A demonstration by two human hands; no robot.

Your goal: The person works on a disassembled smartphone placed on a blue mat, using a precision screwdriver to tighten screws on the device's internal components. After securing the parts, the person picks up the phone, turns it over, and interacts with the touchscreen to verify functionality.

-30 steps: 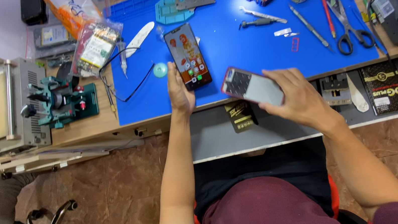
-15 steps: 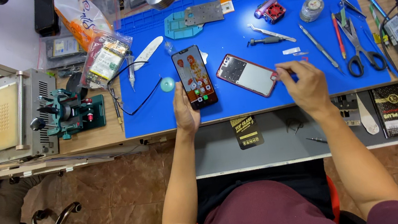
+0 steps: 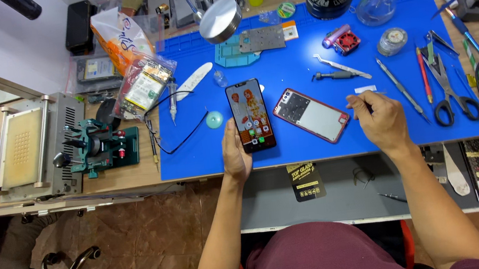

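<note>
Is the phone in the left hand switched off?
No, the phone held by the left hand has a lit screen showing a picture and small icons.

Bare forearms, no sleeves to the elbow, maroon garment over the lap

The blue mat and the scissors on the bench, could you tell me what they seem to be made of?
The blue mat looks like matte rubber or silicone: no glare, moulded compartments along its far edge. The scissors have bright, shiny blades, apparently steel, with black handle loops that look like plastic.
</note>
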